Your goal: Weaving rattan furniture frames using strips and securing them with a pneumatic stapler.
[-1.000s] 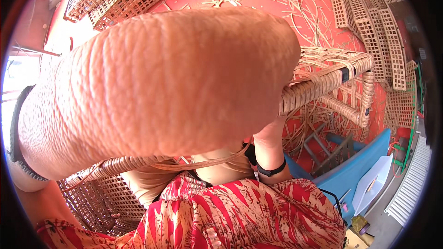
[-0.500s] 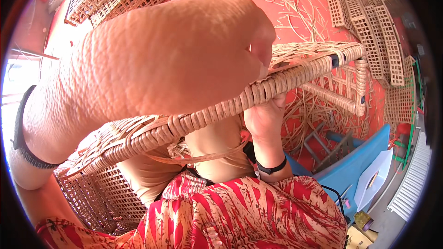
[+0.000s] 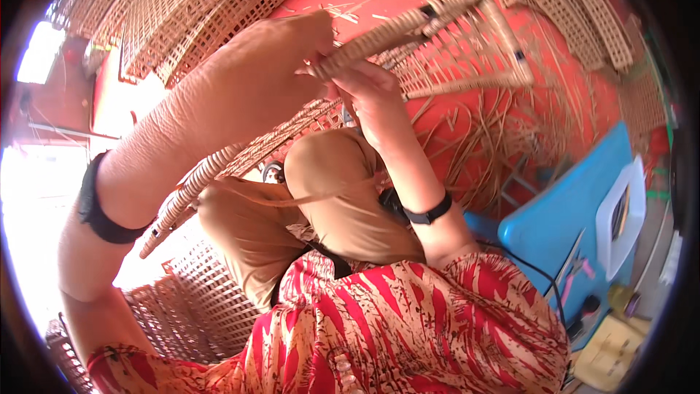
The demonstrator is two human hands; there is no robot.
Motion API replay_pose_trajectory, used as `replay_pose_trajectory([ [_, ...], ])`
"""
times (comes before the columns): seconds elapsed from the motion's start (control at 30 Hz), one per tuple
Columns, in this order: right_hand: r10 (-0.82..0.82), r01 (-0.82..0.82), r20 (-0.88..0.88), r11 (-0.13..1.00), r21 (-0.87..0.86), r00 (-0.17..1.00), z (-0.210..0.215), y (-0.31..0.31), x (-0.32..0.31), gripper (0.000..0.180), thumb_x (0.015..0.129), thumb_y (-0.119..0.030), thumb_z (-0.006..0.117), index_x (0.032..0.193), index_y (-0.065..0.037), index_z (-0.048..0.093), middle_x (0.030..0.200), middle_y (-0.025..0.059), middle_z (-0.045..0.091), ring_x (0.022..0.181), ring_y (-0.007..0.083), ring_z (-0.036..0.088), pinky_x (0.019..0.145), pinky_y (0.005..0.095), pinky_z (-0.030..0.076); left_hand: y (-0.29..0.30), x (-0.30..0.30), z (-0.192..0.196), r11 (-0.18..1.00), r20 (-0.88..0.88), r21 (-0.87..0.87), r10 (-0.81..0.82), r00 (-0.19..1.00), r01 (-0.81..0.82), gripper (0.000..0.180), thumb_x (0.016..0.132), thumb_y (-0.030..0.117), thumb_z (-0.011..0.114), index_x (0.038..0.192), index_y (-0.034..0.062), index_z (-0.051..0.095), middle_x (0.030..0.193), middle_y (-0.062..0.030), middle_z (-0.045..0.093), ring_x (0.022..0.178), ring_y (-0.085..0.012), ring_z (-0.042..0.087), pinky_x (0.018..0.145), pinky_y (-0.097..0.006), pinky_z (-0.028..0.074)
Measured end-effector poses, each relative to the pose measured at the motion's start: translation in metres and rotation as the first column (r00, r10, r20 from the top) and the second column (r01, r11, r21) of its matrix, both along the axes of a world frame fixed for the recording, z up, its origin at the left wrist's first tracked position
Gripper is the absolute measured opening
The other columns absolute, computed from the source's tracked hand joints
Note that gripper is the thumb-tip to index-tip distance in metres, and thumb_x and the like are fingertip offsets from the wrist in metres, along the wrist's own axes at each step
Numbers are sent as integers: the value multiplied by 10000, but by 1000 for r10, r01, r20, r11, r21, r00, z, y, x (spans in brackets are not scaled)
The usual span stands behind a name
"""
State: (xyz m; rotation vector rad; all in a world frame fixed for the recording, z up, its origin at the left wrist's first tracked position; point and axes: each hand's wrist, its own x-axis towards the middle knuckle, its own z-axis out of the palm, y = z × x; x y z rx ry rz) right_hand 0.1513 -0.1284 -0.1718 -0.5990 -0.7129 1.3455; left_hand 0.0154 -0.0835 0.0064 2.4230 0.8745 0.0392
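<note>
A wicker panel with a thick, cane-wrapped rim slants across in front of me, raised and tilted at its far right end. My left hand is closed at the rim; its back hides most of the fingers. Just right of it, my right hand pinches the underside of the same rim, fingertips close to the left ones. A loose cane strip trails across my knees. The wrapped rim continues behind my left forearm to the lower left.
Stacked wicker panels lie at the far left, and more lattice panels at the far right. Cane offcuts litter the red floor. A blue plastic stool at my right carries a white tray. Woven lattice lies by my left leg.
Both hands and the panel have moved up and away from me. The right hand has come up beside the left at the rim. My head view has shifted too.
</note>
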Motion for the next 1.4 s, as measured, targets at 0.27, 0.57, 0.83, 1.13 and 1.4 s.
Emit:
replay_pose_trajectory([
  [0.27,-38,32,38,990,140,999,-8,-73,33,184,931,-105,651,1066,9,703,894,38,697,785,106,630,719,254,522,-103,38,-39,964,235,94,221,946,-248,292,871,55,633,1150,10,559,978,-104,679,845,-197,671,746,-346,534],
  [0.57,-68,63,61,995,79,996,-33,-67,24,232,958,-120,632,1126,31,682,876,77,709,720,107,638,668,257,521,-65,19,-57,906,362,90,357,861,-413,338,886,115,664,1202,25,586,995,-73,670,889,-133,621,777,-291,500],
  [0.83,-42,39,47,996,74,998,15,-56,18,203,928,-151,652,1035,15,698,838,58,702,693,112,642,633,249,510,-67,15,-35,931,449,-63,349,823,-360,334,846,76,708,1160,8,617,960,-41,670,871,-106,611,796,-255,496],
  [1.13,-107,106,8,991,80,994,51,-62,10,177,923,-146,686,1029,-5,693,715,-19,590,546,39,466,494,195,364,-76,7,1,935,406,-183,353,843,-304,350,852,81,701,1173,-16,599,1048,-59,660,985,-134,607,906,-288,476],
  [1.4,-62,60,27,996,65,998,56,-66,-13,251,945,-161,649,1133,3,669,684,-44,500,556,23,392,477,194,294,-70,-13,13,945,430,-107,323,843,-308,345,847,79,739,1166,-19,648,976,-65,698,882,-119,633,791,-267,522],
])
